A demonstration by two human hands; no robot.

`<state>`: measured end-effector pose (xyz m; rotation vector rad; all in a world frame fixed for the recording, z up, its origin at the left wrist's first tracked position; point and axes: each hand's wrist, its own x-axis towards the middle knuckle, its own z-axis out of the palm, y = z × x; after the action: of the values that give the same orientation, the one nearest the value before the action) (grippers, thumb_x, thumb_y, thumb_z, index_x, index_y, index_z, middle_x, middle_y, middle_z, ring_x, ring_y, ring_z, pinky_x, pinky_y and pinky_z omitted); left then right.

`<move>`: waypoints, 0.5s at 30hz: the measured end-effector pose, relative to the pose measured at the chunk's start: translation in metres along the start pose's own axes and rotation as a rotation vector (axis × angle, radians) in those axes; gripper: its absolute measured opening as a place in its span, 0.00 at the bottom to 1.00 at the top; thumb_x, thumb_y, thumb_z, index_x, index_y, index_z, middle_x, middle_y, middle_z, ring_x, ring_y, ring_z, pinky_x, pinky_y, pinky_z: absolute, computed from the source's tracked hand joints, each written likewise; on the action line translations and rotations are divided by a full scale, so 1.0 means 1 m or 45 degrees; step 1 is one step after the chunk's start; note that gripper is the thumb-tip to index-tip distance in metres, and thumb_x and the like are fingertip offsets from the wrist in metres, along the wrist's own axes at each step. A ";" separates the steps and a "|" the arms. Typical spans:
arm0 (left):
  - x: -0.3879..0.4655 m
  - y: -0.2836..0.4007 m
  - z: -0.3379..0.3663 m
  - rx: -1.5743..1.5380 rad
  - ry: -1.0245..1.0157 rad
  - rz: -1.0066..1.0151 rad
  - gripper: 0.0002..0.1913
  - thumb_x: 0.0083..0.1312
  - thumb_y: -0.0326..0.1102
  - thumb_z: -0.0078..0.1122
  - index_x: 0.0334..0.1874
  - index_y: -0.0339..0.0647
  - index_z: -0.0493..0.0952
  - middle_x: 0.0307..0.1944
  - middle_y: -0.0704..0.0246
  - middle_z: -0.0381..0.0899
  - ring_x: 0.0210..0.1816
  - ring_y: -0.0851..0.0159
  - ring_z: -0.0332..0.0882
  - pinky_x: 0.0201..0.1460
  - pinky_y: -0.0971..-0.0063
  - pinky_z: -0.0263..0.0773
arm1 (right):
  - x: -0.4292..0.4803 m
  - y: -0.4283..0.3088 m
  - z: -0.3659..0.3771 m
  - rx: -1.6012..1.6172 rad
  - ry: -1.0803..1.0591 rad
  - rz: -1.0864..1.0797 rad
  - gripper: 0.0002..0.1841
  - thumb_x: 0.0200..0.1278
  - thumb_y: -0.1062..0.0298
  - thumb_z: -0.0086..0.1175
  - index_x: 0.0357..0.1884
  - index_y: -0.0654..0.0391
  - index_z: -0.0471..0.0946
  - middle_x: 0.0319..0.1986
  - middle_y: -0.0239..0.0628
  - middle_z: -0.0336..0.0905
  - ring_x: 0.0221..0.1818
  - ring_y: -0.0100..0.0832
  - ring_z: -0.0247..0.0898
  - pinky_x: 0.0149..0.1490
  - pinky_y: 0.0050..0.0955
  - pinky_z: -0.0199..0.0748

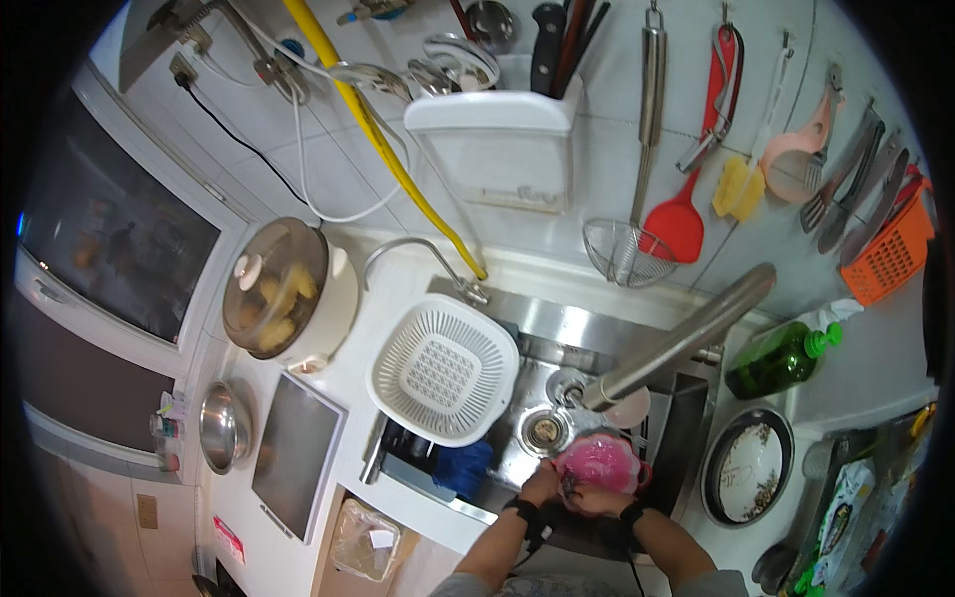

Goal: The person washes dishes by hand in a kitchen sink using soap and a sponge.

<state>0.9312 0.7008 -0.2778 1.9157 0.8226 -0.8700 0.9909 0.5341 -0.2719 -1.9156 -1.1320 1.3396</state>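
A pink scalloped bowl point(606, 457) with side handles sits in the stainless steel sink point(526, 388), its inside looking wet. At the bowl's left rim, my left hand point(541, 483) has its fingers closed around the edge. My right hand point(600, 500) reaches over the near rim, its fingertips on a small dark thing point(570, 481), too small to identify. Both wrists wear black bands. Behind the bowl, the metal faucet point(679, 336) slants over the sink, and the drain strainer point(545, 431) lies to the left. A paler bowl point(628, 407) is partly hidden under the faucet.
A white plastic colander point(444, 369) covers the sink's left part, beside a blue cloth point(462, 468). Left stand a lidded electric cooker point(287, 291), a steel bowl point(224, 427) and a flat grey panel point(298, 455). Right are a green pump bottle point(776, 362) and an oval dish point(748, 469).
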 end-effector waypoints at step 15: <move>-0.016 0.018 -0.007 0.153 -0.025 -0.006 0.24 0.64 0.48 0.44 0.52 0.34 0.57 0.49 0.48 0.70 0.52 0.48 0.69 0.54 0.61 0.64 | -0.081 0.006 -0.033 -0.508 0.240 0.407 0.16 0.49 0.52 0.52 0.30 0.54 0.79 0.28 0.43 0.77 0.34 0.45 0.73 0.38 0.42 0.71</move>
<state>0.9386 0.6963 -0.2543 2.0065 0.7789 -0.9591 1.0107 0.4621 -0.2260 -2.5424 -1.0923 1.1136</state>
